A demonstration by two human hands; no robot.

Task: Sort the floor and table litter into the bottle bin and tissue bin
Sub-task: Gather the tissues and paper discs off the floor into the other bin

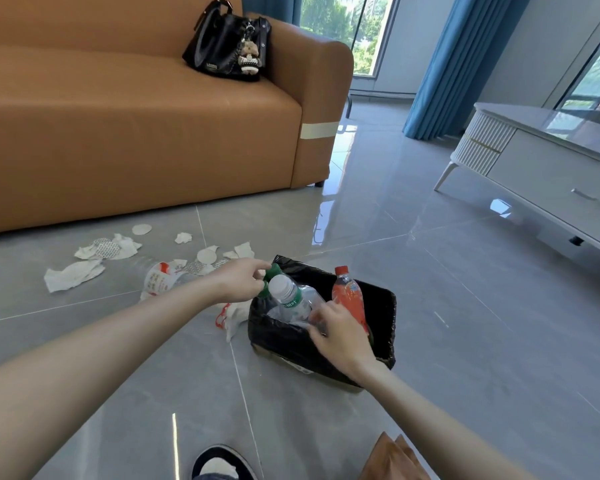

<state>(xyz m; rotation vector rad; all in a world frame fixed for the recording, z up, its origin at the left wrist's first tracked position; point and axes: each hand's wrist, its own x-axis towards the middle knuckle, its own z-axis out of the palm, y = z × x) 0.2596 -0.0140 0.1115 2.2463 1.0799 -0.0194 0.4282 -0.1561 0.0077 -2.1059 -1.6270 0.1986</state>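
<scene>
A bin lined with a black bag (385,306) stands on the floor in the middle of the head view. An orange drink bottle with a red cap (349,296) leans inside it. My left hand (243,280) pinches a green thing (273,271) at the bin's far-left corner. My right hand (340,336) grips the body of a clear water bottle with a white cap (291,297), which lies tilted over the bin's mouth. Crumpled white tissues (73,275) and round paper pieces (207,254) are scattered on the floor left of the bin.
An orange sofa (136,133) with a black handbag (227,43) fills the back left. A white low cabinet (551,174) runs along the right. A printed plastic wrapper (158,280) and a white bag with red handles (231,317) lie beside the bin. My shoe (219,462) is at the bottom.
</scene>
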